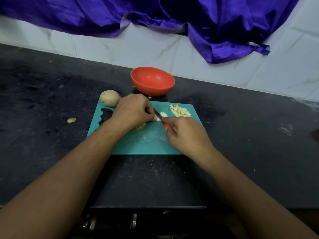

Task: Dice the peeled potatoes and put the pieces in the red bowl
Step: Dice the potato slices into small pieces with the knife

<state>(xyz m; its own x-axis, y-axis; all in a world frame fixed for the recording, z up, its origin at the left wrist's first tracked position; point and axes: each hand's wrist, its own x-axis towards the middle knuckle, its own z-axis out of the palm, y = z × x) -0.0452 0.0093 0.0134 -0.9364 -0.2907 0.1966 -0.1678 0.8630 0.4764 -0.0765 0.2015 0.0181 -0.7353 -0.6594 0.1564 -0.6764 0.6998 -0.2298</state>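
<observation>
Teal cutting board (146, 142) on the bench (51, 118) held a potato piece (157, 118), mostly hidden under the left hand (133, 111) and its pinching fingers. Fingers of the right hand (186, 133) wrapped the knife (166, 125), its handle largely covered; diced pieces (180, 111) lay right, red bowl (152, 81) beyond.

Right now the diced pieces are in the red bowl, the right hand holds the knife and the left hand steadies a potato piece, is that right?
No. The head view shows the bowl empty; the diced pieces lie piled on the board's far right corner. The right hand holds the knife and the left hand steadies a potato piece.
</observation>
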